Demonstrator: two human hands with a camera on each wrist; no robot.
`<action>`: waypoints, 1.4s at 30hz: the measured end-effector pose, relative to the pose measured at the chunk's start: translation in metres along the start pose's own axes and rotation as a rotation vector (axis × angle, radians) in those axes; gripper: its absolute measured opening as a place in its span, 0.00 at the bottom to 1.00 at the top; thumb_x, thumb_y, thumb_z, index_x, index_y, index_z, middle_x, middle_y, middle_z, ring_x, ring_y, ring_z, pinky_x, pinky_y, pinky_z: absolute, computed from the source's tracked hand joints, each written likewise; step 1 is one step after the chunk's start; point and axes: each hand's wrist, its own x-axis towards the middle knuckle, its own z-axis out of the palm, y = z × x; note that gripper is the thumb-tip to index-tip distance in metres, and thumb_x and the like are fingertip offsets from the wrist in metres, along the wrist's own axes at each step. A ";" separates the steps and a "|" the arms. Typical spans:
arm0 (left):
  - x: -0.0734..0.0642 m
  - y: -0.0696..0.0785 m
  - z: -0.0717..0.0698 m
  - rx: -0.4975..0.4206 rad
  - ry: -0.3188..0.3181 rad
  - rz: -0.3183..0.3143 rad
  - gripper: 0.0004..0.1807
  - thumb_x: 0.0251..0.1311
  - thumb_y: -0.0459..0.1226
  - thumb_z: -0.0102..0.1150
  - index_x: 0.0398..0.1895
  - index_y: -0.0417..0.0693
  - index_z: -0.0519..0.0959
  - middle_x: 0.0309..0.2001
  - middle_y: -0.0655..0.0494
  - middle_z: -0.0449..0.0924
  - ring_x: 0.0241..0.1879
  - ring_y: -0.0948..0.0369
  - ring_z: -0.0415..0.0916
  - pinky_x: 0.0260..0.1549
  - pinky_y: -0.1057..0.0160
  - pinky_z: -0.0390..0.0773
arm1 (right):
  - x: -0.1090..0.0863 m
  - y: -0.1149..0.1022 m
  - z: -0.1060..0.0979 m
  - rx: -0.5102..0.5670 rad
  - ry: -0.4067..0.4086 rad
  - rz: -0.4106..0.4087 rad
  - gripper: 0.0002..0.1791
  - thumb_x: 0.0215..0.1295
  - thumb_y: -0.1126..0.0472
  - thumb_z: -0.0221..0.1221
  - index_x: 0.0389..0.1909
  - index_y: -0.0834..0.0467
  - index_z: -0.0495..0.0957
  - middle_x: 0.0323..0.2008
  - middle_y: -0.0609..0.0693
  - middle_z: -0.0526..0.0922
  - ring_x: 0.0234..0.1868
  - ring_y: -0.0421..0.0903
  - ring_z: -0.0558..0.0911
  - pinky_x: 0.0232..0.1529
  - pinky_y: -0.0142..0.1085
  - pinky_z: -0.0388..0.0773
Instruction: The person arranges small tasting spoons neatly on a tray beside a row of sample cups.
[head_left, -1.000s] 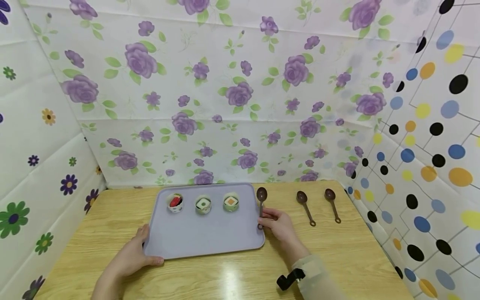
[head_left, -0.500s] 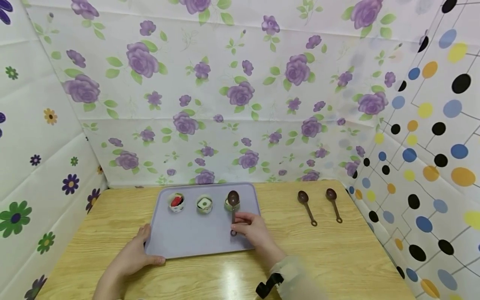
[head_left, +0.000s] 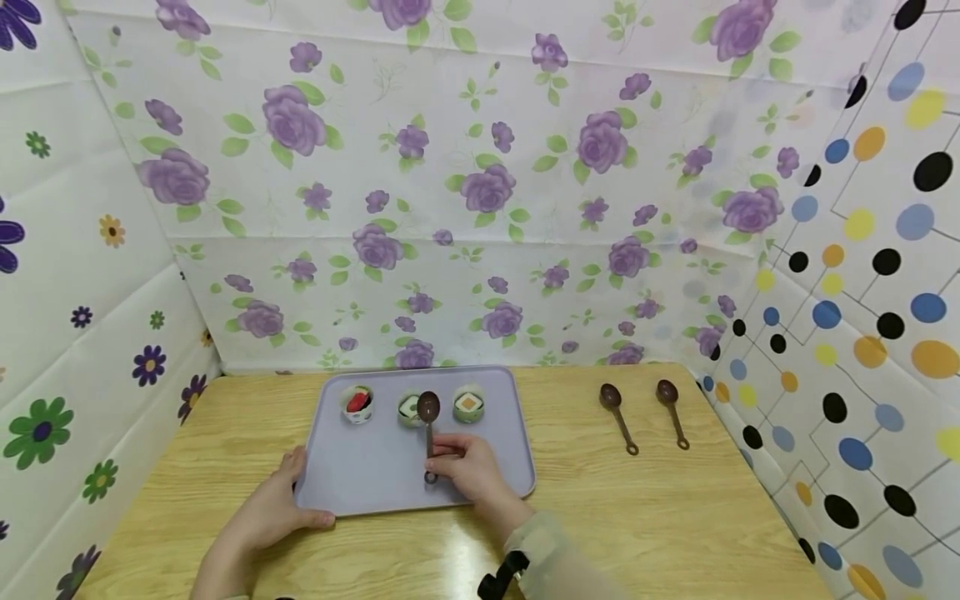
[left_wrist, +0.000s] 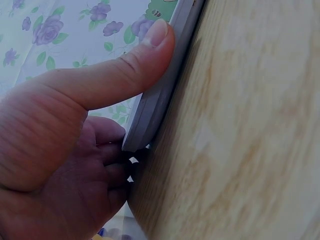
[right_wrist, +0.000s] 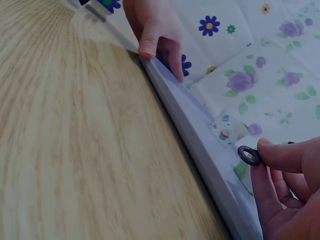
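Note:
My right hand pinches the handle of a brown spoon between thumb and fingers, above the lavender tray. The spoon's bowl is in front of the middle small cup, which it partly hides. In the right wrist view the ring end of the spoon sticks out by the thumb. My left hand holds the tray's near left corner, thumb along the front edge and fingers at the left side. Also on the tray stand a cup with red contents and a green cup with an orange-centred white piece.
Two more brown spoons, a nearer one and a farther right one, lie on the wooden table right of the tray. A flowered cloth rises behind the table, with patterned cloths at both sides.
My right hand has carried the spoon left, from the tray's right edge past the right cup to the middle cup. The left hand has stayed at the tray's corner.

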 end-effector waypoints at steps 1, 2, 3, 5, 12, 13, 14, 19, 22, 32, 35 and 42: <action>0.000 0.000 0.000 0.001 -0.001 0.001 0.83 0.40 0.58 0.88 0.81 0.21 0.38 0.82 0.22 0.33 0.81 0.27 0.31 0.75 0.26 0.41 | 0.000 0.001 0.003 0.001 0.002 -0.002 0.23 0.59 0.74 0.73 0.57 0.70 0.85 0.44 0.56 0.90 0.42 0.42 0.88 0.44 0.30 0.84; 0.000 0.000 0.000 0.001 -0.001 0.001 0.83 0.40 0.58 0.88 0.81 0.21 0.38 0.82 0.22 0.33 0.81 0.27 0.31 0.75 0.26 0.41 | 0.001 0.003 0.007 0.003 0.004 -0.001 0.23 0.59 0.75 0.73 0.56 0.70 0.85 0.44 0.56 0.90 0.42 0.42 0.88 0.43 0.30 0.84; 0.000 0.000 0.000 0.002 -0.001 0.002 0.83 0.40 0.58 0.88 0.81 0.21 0.38 0.82 0.22 0.33 0.81 0.27 0.31 0.75 0.26 0.41 | 0.002 0.004 0.010 0.002 0.006 -0.003 0.22 0.59 0.75 0.73 0.56 0.70 0.85 0.43 0.56 0.90 0.41 0.42 0.88 0.43 0.30 0.84; 0.000 0.000 0.000 0.005 -0.002 0.004 0.83 0.40 0.58 0.88 0.81 0.21 0.38 0.82 0.22 0.33 0.81 0.27 0.31 0.75 0.26 0.42 | 0.002 0.005 0.017 0.003 0.008 -0.003 0.23 0.58 0.76 0.73 0.56 0.70 0.85 0.43 0.56 0.90 0.41 0.42 0.88 0.43 0.31 0.85; 0.001 0.000 0.000 -0.001 0.000 0.009 0.82 0.41 0.56 0.88 0.81 0.20 0.38 0.82 0.22 0.33 0.80 0.27 0.31 0.75 0.26 0.41 | 0.009 0.004 0.043 -0.009 0.023 -0.017 0.19 0.58 0.76 0.73 0.52 0.68 0.87 0.41 0.54 0.90 0.40 0.42 0.87 0.42 0.30 0.84; 0.001 0.000 0.001 -0.001 0.000 0.009 0.82 0.41 0.56 0.88 0.81 0.20 0.38 0.82 0.22 0.33 0.81 0.27 0.31 0.75 0.26 0.41 | 0.010 0.003 0.046 -0.016 0.026 -0.024 0.19 0.58 0.76 0.73 0.51 0.68 0.87 0.40 0.54 0.90 0.40 0.42 0.87 0.42 0.30 0.85; 0.001 0.000 0.001 -0.002 0.000 0.010 0.82 0.42 0.55 0.88 0.81 0.20 0.38 0.82 0.21 0.33 0.80 0.27 0.31 0.75 0.26 0.41 | 0.012 0.004 0.050 -0.014 0.028 -0.024 0.19 0.57 0.76 0.73 0.51 0.68 0.87 0.40 0.54 0.90 0.39 0.41 0.87 0.42 0.30 0.85; 0.001 0.001 0.002 0.005 0.002 0.006 0.81 0.43 0.54 0.88 0.81 0.20 0.39 0.81 0.21 0.33 0.80 0.26 0.32 0.76 0.27 0.42 | 0.019 0.007 0.064 -0.035 0.051 -0.042 0.18 0.56 0.77 0.73 0.49 0.69 0.88 0.37 0.50 0.90 0.37 0.38 0.87 0.41 0.29 0.85; 0.002 0.002 0.002 0.014 0.004 0.004 0.81 0.43 0.54 0.88 0.81 0.20 0.39 0.81 0.21 0.33 0.80 0.26 0.32 0.75 0.27 0.42 | 0.023 0.008 0.072 -0.044 0.079 -0.046 0.18 0.55 0.78 0.74 0.48 0.68 0.88 0.35 0.48 0.89 0.36 0.38 0.86 0.40 0.29 0.85; 0.002 0.001 0.001 0.002 0.002 0.000 0.81 0.43 0.54 0.88 0.81 0.20 0.39 0.81 0.21 0.32 0.80 0.26 0.31 0.75 0.26 0.42 | 0.032 0.007 0.092 -0.110 0.211 -0.052 0.17 0.54 0.77 0.74 0.45 0.65 0.89 0.32 0.45 0.88 0.33 0.36 0.86 0.37 0.28 0.86; 0.002 0.001 0.001 -0.002 0.000 0.002 0.81 0.43 0.54 0.88 0.81 0.20 0.38 0.81 0.21 0.32 0.80 0.26 0.31 0.75 0.26 0.42 | 0.033 0.005 0.094 -0.127 0.245 -0.062 0.16 0.54 0.78 0.74 0.45 0.64 0.89 0.32 0.45 0.88 0.32 0.36 0.85 0.36 0.29 0.86; 0.002 0.001 0.000 0.013 0.002 0.004 0.81 0.44 0.55 0.87 0.81 0.20 0.38 0.81 0.20 0.32 0.80 0.25 0.32 0.75 0.26 0.43 | 0.036 0.007 0.096 -0.196 0.263 -0.084 0.16 0.55 0.76 0.74 0.45 0.64 0.89 0.32 0.44 0.88 0.32 0.34 0.85 0.35 0.27 0.85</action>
